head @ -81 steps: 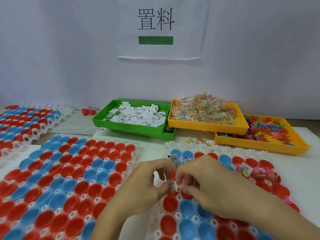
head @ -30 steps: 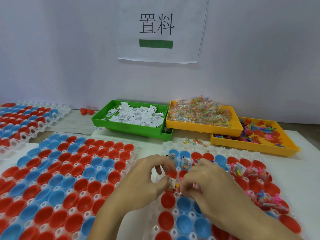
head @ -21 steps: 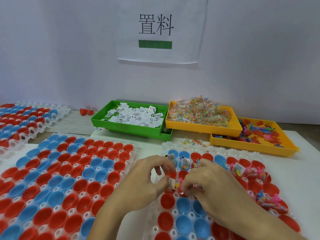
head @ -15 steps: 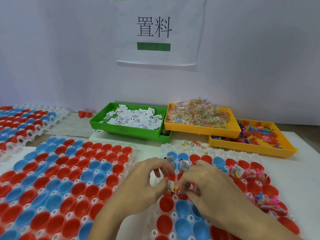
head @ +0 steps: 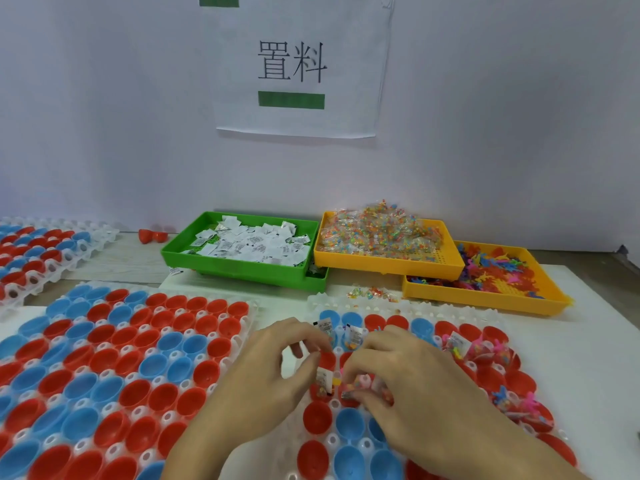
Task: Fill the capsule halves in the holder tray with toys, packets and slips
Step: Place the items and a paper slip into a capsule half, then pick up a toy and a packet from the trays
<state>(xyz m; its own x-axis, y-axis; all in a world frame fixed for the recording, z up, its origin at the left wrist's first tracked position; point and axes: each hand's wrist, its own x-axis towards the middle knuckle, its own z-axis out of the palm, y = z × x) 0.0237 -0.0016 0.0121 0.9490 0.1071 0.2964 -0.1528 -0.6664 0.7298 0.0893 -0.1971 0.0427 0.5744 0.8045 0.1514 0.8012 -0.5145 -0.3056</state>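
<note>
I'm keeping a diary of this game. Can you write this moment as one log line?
step: filling capsule halves | left hand: pinches slip | right hand: holds small items | holder tray: partly filled

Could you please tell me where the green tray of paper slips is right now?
In the head view the green tray sits at the back of the table, left of centre, touching the yellow tray of packets on its right.

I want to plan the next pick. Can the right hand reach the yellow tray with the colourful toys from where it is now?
Probably yes. The right hand is busy pinching small items over the holder tray, but nothing stands between it and the yellow toy tray beyond it.
</note>
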